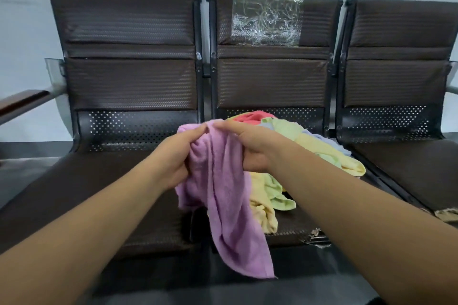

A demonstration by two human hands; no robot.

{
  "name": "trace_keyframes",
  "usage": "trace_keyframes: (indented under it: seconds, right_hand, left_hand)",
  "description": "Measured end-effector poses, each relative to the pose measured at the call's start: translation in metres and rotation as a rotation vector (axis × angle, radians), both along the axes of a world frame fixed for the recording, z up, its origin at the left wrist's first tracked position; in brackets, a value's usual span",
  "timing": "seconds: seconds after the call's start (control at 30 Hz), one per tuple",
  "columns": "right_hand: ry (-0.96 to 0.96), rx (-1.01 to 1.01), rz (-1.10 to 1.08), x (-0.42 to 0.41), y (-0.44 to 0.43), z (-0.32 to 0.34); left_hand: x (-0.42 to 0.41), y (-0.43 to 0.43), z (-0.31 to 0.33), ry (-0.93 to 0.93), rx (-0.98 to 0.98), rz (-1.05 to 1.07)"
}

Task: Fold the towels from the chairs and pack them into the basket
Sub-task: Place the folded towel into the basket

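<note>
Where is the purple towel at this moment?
In the head view, the purple towel hangs at the centre, gripped at its top by the left hand and the right hand, left of the towel pile on the middle chair.

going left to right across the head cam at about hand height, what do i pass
wooden armrest → left hand → purple towel → right hand → pile of towels → right chair
</note>
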State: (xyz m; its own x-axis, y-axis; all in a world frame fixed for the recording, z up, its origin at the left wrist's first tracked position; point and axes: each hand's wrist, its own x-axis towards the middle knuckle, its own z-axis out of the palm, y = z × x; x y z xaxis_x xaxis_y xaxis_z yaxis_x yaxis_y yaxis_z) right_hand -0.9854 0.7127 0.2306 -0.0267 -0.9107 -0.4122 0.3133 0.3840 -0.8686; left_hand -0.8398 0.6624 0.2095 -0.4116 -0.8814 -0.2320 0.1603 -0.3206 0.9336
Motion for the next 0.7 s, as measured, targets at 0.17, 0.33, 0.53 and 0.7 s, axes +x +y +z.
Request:
trace_keyframes:
  seconds: [0.17,0.33,0.53,0.7]
  right_hand:
    - [-0.136,0.119,-0.017,0.016,-0.002,0.003]
    - [-0.155,0.186,0.15,0.05,-0.003,-0.023]
    - [-0.314,-0.005,-0.093,0.059,-0.016,-0.024]
    - [-0.366,-0.123,-0.21,0.056,-0.02,-0.028]
  left_hand:
    - [0.043,0.017,0.024,-0.027,-0.074,0.002]
    - [0.087,0.022,0.004,-0.144,-0.069,0.003]
    - [0.127,0.001,-0.008,-0.058,-0.049,0.223]
    - [0.149,-0.015,-0.02,-0.035,-0.076,0.305]
